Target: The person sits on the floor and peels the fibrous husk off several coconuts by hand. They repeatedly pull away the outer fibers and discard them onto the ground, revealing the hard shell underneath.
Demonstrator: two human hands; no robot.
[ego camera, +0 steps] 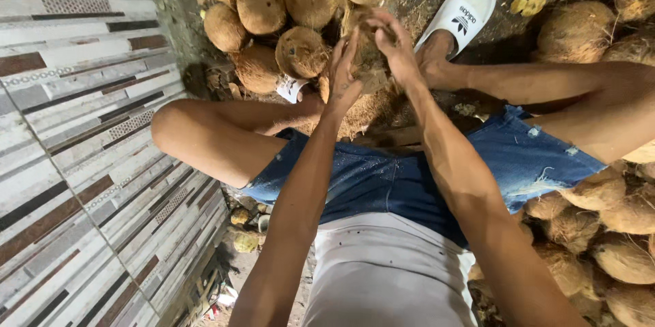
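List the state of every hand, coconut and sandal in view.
Left hand: closed on the coconut's left side.
Right hand: gripping the coconut from the top right.
Held coconut: husky, clasped between both hands.
Coconut pile ahead: lying on the ground, unhusked.
Coconut pile at right: heaped beside the leg.
White sandal: worn on the foot.

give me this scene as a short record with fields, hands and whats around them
left hand: left hand grips the near side of a husked coconut
right hand: right hand grips its top and far side
ahead: heap of coconuts on the ground
right side: coconut pile beside the leg
footwear: white slide sandal
left side: striped tiled wall
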